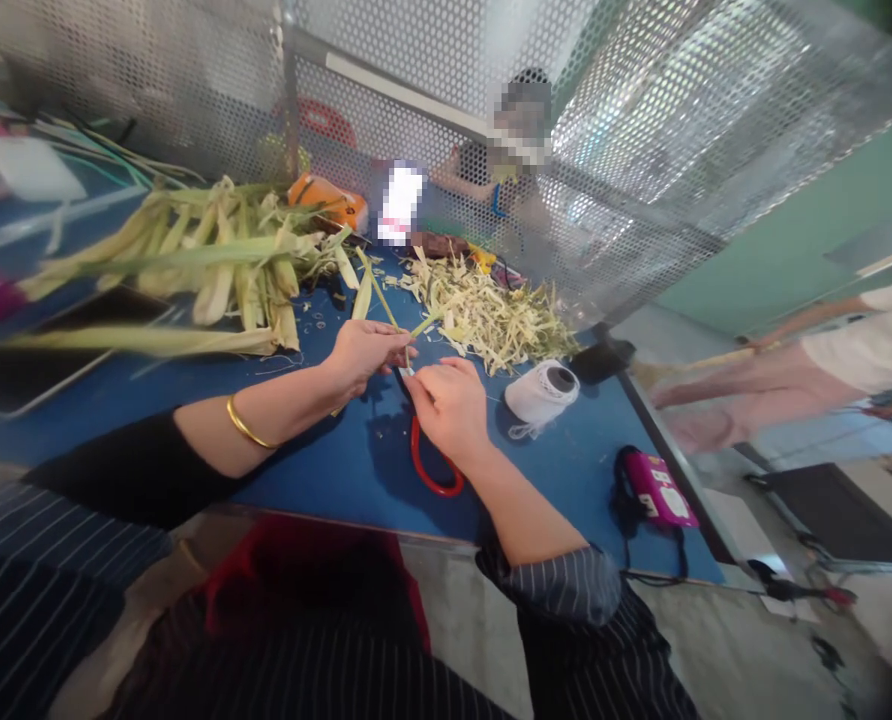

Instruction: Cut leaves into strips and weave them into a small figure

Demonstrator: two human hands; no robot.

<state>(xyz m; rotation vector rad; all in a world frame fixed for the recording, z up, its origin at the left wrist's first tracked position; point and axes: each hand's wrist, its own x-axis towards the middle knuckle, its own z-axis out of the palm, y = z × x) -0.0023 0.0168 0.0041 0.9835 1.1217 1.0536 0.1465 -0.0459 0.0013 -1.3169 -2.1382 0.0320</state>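
My left hand [367, 352] is closed in a pinch around thin green leaf strips [381, 290], whose ends stick up and out past the fingers. Fingertips nearly touching it, my right hand [453, 405] is also closed at the lower end of the strips, with a small white bit at its tips. The red handle of a pair of scissors [438, 482] shows just under my right hand; whether it lies on the table or is held is unclear. To the right stands a white thread cone [542, 392]. Beyond my hands lies a heap of cut pale leaf pieces [483, 310].
Long green leaves [228, 260] are piled at the left on the blue table [558, 490]. A lit phone [401, 203] stands behind. A purple box [663, 490] with a black cord sits near the right edge. Perforated metal panels [416, 110] rise behind; other people are beyond and right.
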